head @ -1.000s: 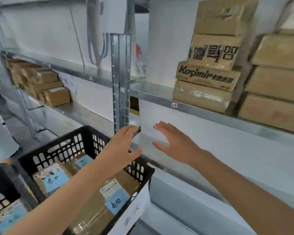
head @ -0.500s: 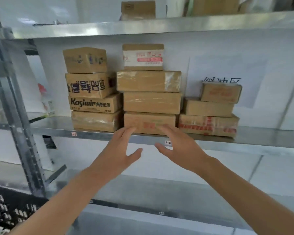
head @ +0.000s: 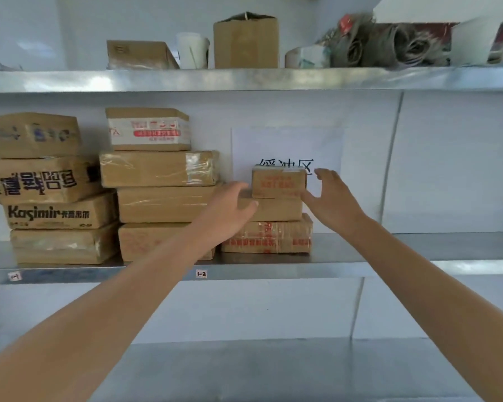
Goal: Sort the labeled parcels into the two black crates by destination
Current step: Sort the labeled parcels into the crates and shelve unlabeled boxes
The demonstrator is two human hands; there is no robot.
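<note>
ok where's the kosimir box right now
In the head view, the Kosimir box sits far left on the middle shelf, third down in the left stack, above the bottom taped box.

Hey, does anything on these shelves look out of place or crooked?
Yes. In the left stack on the middle metal shelf, the brown cardboard box with bold black characters looks upside down: its print is inverted, while the brown Kosimir-printed box just beneath it reads upright. Nothing looks spilled.

Left hand (head: 230, 207), right hand (head: 333, 203) and both forearms (head: 128, 309) are bare
</note>
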